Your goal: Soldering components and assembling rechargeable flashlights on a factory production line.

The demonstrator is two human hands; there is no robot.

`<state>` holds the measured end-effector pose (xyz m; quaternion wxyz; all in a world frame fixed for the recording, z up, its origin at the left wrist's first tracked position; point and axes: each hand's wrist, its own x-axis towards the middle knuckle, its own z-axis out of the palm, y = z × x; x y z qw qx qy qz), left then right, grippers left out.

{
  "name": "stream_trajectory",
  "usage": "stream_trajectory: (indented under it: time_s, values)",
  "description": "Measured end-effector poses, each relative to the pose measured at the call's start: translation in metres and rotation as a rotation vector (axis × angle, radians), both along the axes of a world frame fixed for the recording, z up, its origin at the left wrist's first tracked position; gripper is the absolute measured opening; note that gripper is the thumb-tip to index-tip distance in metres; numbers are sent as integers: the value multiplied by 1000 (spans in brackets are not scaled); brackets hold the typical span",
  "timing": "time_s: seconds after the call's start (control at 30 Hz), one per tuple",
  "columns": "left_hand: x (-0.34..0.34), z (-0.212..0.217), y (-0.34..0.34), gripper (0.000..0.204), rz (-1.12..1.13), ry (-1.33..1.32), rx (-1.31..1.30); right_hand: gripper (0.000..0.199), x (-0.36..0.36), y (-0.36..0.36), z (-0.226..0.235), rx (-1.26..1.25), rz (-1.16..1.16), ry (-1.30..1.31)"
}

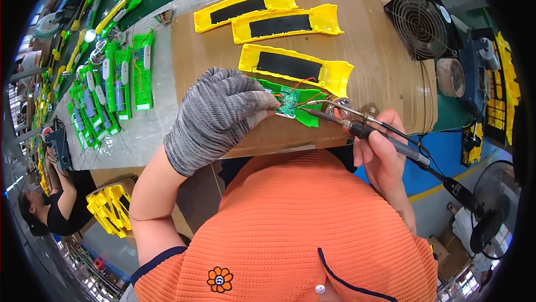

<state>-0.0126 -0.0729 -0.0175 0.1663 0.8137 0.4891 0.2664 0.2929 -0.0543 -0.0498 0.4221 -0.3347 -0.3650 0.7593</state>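
Note:
My right hand [382,148] is wrapped round a soldering iron [391,141] with a thin curved metal feed tube [340,104] fixed alongside it. The iron's tip meets or nearly meets a small green circuit board [289,98] with red and black wires. The board lies in a green plastic shell [308,116] in front of me. My left hand [223,115], in a grey knitted glove with bare fingertips, covers the shell's left end. Its fingertips are pinched together at the board's edge; what they grip is hidden. Just beyond lies a yellow shell [335,78] with a black pad.
Two more yellow shells [329,20] lie farther back on the cardboard [374,39]. Wired green shells [142,73] crowd the left. A square black fan [421,22] and a tape roll [450,77] stand right. Yellow parts fill a box [111,207] lower left, near another person [61,201].

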Motion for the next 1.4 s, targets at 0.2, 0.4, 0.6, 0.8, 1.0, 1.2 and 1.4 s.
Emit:
stream_trajectory:
  time_s: [0.2, 0.4, 0.6, 0.8, 1.0, 1.2, 1.4]
  values:
    - [8, 10, 5, 15, -51, 158, -81, 19, -5, -1, 3, 7, 27, -77]
    - [14, 17, 6, 17, -24, 274, -141, 22, -8, -3, 2, 33, 61, -149]
    - [16, 15, 5, 19, -4, 262, -111, 18, -13, -2, 7, 31, 68, -161]
    - [16, 17, 5, 19, 2, 293, -139, 20, -13, -7, 10, 77, 90, -211]
    - [17, 16, 5, 20, -4, 259, -119, 22, -11, -12, 5, 100, 68, -164]
    - [16, 16, 6, 20, 0, 257, -123, 23, -10, -11, 8, 98, 89, -177]
    - [16, 17, 7, 19, -8, 256, -128, 18, 2, 5, 9, 178, -68, -115]
